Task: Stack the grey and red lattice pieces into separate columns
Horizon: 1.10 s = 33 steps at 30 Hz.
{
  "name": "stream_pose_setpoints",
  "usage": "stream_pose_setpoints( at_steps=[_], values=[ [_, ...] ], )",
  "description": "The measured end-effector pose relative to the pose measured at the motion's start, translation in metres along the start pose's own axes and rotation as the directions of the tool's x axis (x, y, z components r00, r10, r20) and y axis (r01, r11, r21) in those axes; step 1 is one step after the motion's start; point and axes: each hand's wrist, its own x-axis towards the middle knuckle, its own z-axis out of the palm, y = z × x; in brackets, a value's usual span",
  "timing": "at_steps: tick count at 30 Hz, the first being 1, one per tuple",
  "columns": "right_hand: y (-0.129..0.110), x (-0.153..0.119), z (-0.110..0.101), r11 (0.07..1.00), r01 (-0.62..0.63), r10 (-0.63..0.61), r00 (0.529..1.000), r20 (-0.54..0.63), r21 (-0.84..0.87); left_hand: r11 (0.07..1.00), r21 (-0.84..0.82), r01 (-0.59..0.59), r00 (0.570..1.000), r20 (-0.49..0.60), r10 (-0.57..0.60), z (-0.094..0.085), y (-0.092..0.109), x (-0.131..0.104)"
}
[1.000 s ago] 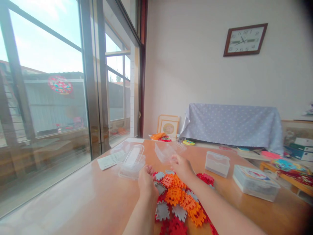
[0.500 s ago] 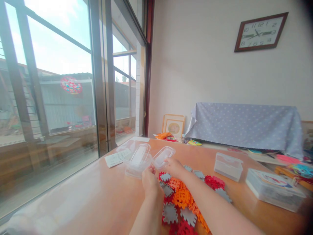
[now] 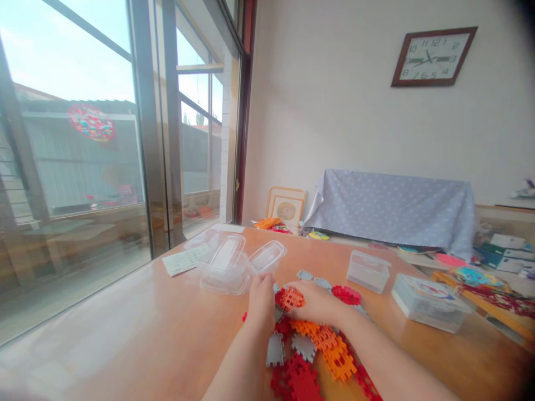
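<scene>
The right hand (image 3: 315, 302) is at an orange piece (image 3: 293, 299) in the plastic pile (image 3: 301, 374) near on the table (image 3: 167, 328), the left hand (image 3: 262, 299) curled by the pile's left edge, whether either grip grasps anything unclear.

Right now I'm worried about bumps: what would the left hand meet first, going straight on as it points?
Probably the clear plastic lid just beyond the left hand, though depth is hard to judge.

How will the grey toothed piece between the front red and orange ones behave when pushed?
The grey piece is probably light, looking thin. Its flat shape suggests it would slide rather than roll, though its notched edge may snag the red pieces beside it.
</scene>
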Motion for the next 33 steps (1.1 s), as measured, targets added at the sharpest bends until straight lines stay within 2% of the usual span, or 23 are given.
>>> stream_pose_setpoints(
  at_steps=[2,5,7,9,11,15,16,17,18,20,22,25,29,31,33],
  values=[
    [0.007,-0.005,-0.007,0.999,0.011,-0.011,1.0,-0.016,-0.037,0.998,0.059,-0.024,0.997,0.081,0.019,0.003,-0.003,-0.004],
    [0.027,-0.01,-0.018,0.997,-0.07,0.073,0.987,-0.141,0.031,0.989,0.129,-0.074,0.98,0.195,0.048,0.006,-0.007,-0.009],
    [0.043,-0.016,-0.026,0.976,-0.149,0.186,0.949,-0.254,0.158,0.982,0.154,-0.113,0.966,0.25,0.072,0.006,-0.009,-0.013],
    [0.057,-0.023,-0.032,0.931,-0.212,0.314,0.882,-0.353,0.298,0.963,0.198,-0.183,0.939,0.327,0.111,0.005,-0.008,-0.019],
    [0.067,-0.03,-0.036,0.888,-0.24,0.401,0.822,-0.403,0.393,0.92,0.246,-0.304,0.87,0.465,0.163,0.004,-0.007,-0.027],
    [0.076,-0.039,-0.042,0.837,-0.251,0.485,0.752,-0.446,0.487,0.772,0.297,-0.562,0.657,0.727,0.199,0.001,-0.005,-0.042],
    [0.078,-0.04,-0.043,0.823,-0.254,0.508,0.729,-0.458,0.509,0.748,0.305,-0.59,0.625,0.758,0.185,0.0,-0.004,-0.044],
    [0.08,-0.041,-0.044,0.809,-0.257,0.532,0.703,-0.472,0.529,0.737,0.314,-0.599,0.611,0.774,0.167,0.0,-0.004,-0.045],
    [0.082,-0.042,-0.046,0.795,-0.26,0.556,0.675,-0.486,0.548,0.738,0.328,-0.59,0.613,0.776,0.146,0.001,-0.004,-0.045],
    [0.083,-0.043,-0.047,0.771,-0.263,0.593,0.629,-0.503,0.58,0.748,0.369,-0.552,0.657,0.745,0.118,0.002,-0.005,-0.043],
    [0.081,-0.043,-0.047,0.752,-0.252,0.607,0.624,-0.492,0.609,0.734,0.419,-0.534,0.708,0.696,0.118,0.003,-0.006,-0.039],
    [0.068,-0.042,-0.044,0.735,-0.205,0.576,0.692,-0.435,0.647,0.653,0.483,-0.584,0.733,0.658,0.17,0.004,-0.008,-0.032],
    [0.055,-0.039,-0.038,0.696,-0.116,0.467,0.823,-0.324,0.709,0.568,0.527,-0.631,0.739,0.631,0.236,0.003,-0.01,-0.021],
    [0.058,-0.039,-0.036,0.747,-0.131,0.423,0.85,-0.314,0.652,0.568,0.542,-0.62,0.758,0.601,0.254,0.002,-0.012,-0.016],
    [0.066,-0.043,-0.034,0.859,-0.222,0.392,0.865,-0.314,0.46,0.59,0.547,-0.594,0.785,0.553,0.278,0.001,-0.013,-0.011]
  ],
)
